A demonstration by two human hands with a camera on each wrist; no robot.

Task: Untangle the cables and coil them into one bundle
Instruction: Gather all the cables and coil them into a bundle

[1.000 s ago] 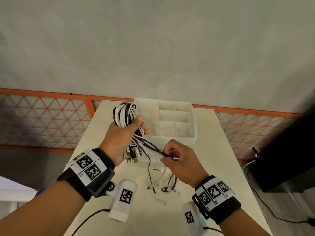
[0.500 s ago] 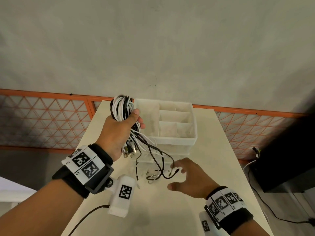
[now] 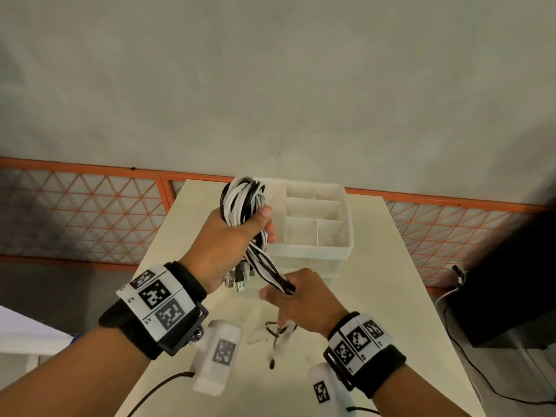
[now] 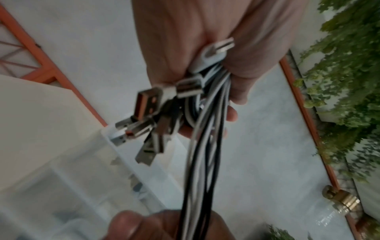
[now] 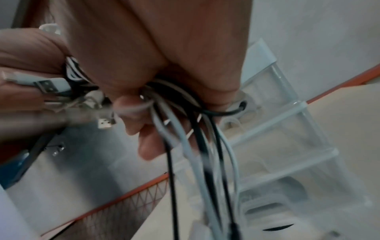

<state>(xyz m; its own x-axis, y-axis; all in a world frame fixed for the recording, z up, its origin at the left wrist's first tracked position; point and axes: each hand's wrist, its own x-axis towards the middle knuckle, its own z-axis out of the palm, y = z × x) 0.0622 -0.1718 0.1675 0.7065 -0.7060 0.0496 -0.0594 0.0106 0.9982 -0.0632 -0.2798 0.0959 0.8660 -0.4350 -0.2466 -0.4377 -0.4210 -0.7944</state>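
My left hand [image 3: 228, 239] grips a coil of black and white cables [image 3: 243, 199] above the table, loops standing out over the thumb. Several USB plugs [image 3: 237, 278] hang below that fist, and in the left wrist view the USB plugs [image 4: 150, 113] fan out under the fingers. Loose cable strands [image 3: 267, 266] run down from the coil into my right hand [image 3: 298, 299], which grips them just below. In the right wrist view the cable strands [image 5: 197, 146] pass through the curled fingers [image 5: 131, 113] and trail downward. Their free ends [image 3: 278, 332] dangle to the table.
A white divided organiser box [image 3: 313, 224] stands right behind the hands on the cream table [image 3: 385, 296]. An orange lattice railing [image 3: 75, 212] runs behind the table. A dark unit [image 3: 505, 290] with cables sits at the right.
My right hand had let go and dropped open toward the table; it has now risen and taken hold of the hanging strands. The left hand lifted the coil slightly.
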